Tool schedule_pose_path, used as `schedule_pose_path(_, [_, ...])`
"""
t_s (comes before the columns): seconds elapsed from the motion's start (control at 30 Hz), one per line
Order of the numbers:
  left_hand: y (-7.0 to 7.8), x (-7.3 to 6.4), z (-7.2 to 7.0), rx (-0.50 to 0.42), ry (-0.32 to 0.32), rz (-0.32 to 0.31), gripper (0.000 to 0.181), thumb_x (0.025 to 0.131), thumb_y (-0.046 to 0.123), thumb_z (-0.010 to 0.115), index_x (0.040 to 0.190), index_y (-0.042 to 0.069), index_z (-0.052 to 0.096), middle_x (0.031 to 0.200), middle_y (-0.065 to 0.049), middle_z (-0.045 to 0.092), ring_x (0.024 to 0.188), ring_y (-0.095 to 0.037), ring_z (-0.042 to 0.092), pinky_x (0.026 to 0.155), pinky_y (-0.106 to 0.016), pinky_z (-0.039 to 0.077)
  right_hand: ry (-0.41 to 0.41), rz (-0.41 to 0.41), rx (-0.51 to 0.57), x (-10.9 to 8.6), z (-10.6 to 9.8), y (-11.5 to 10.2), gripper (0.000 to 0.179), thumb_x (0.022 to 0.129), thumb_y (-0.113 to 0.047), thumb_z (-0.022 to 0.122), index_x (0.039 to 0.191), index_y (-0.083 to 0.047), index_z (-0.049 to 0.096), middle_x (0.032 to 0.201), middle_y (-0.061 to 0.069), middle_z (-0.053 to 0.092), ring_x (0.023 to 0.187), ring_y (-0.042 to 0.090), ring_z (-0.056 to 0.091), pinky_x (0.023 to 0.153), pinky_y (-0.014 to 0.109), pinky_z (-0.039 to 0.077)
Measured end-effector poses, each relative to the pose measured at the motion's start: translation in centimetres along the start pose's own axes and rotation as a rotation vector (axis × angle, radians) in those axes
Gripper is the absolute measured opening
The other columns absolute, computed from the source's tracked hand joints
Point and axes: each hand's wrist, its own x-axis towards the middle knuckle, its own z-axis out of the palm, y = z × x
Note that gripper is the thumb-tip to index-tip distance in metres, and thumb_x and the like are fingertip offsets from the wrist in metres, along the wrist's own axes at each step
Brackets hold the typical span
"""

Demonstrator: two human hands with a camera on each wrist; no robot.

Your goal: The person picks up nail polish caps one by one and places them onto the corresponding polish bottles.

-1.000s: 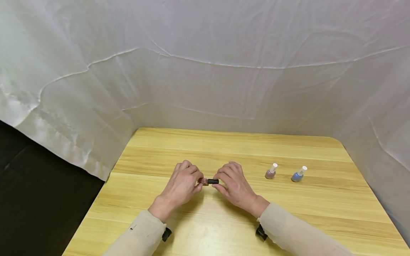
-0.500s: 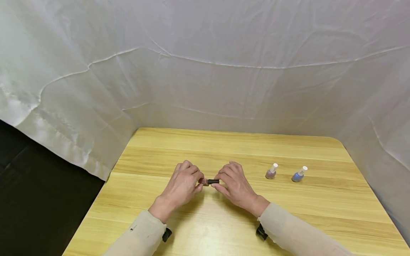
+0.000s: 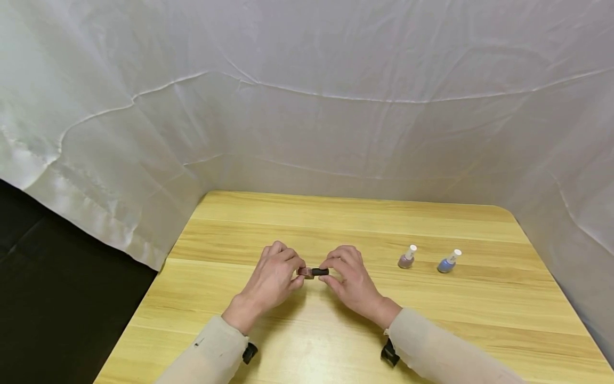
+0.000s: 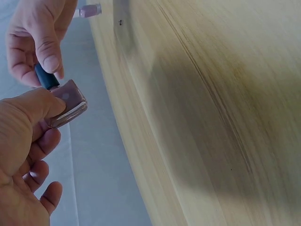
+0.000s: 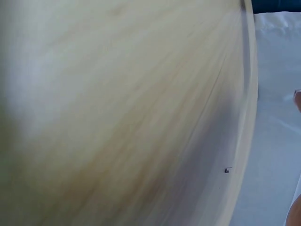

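Observation:
Both hands work on one nail polish bottle [image 4: 73, 96] with brownish-pink glass, held on its side above the wooden table. My left hand [image 3: 272, 276] grips the glass body between thumb and fingers. On the opposite end, my right hand [image 3: 354, 278] pinches the black cap [image 3: 320, 272] between thumb and index finger. In the left wrist view the cap sits in line with the bottle's neck, partly covered by the right fingers. Only slivers of a hand [image 5: 295, 214] show at the edge of the right wrist view.
Two more nail polish bottles stand upright to the right: a mauve one [image 3: 405, 261] and a blue one [image 3: 446, 264], both white-capped. A pale wood table [image 3: 336, 341] lies underneath, with a light grey curtain [image 3: 336, 133] behind it and around its sides.
My right hand's wrist and fingers have turned slightly while pinching the cap. The left hand and the bottle body stay nearly still.

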Motion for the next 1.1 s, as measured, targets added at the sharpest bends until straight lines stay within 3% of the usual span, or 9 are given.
schedule_pose_path(0.27, [0.06,0.1,-0.05,0.004,0.014,0.008,0.009,0.091,0.027,0.085,0.09,0.022,0.077,0.098,0.008,0.073,0.097,-0.016,0.05,0.091,-0.036,0.044,0.05,-0.004,0.022,0.04,0.13,0.12,0.03,0.078,-0.009,0.091,0.1,-0.012,0.072,0.106,0.0,0.065,0.112,0.025,0.055,0.101,0.048,0.039])
schedule_pose_path(0.47, [0.09,0.13,-0.08,0.018,-0.001,0.006,0.01,0.092,0.027,0.084,0.09,0.021,0.076,0.098,0.008,0.072,0.097,-0.015,0.05,0.093,-0.037,0.045,0.016,0.019,0.018,-0.07,0.05,0.17,0.029,0.08,-0.014,0.091,0.102,-0.013,0.071,0.107,0.0,0.064,0.113,0.025,0.055,0.102,0.048,0.039])
schedule_pose_path(0.67, [0.06,0.14,-0.12,0.022,-0.007,-0.002,0.01,0.092,0.027,0.084,0.09,0.022,0.076,0.098,0.009,0.073,0.097,-0.015,0.05,0.093,-0.037,0.044,0.004,-0.03,-0.025,-0.05,-0.03,0.25,0.035,0.079,-0.015,0.092,0.107,-0.011,0.07,0.111,0.003,0.063,0.114,0.028,0.055,0.101,0.052,0.041])
schedule_pose_path(0.87, [0.06,0.13,-0.12,0.024,0.003,0.01,0.009,0.092,0.026,0.083,0.09,0.022,0.076,0.097,0.009,0.073,0.097,-0.015,0.051,0.093,-0.037,0.044,0.018,-0.058,-0.034,0.13,-0.16,0.24,0.027,0.082,-0.014,0.088,0.103,-0.013,0.07,0.108,0.001,0.064,0.112,0.026,0.055,0.1,0.051,0.042])
schedule_pose_path(1.1, [0.09,0.19,-0.11,0.035,0.01,0.019,0.008,0.092,0.025,0.083,0.09,0.021,0.076,0.097,0.009,0.072,0.097,-0.016,0.052,0.094,-0.038,0.045,0.029,-0.087,-0.056,0.12,-0.26,0.48,0.018,0.094,-0.03,0.079,0.1,-0.014,0.072,0.104,-0.001,0.065,0.11,0.025,0.056,0.1,0.051,0.042])
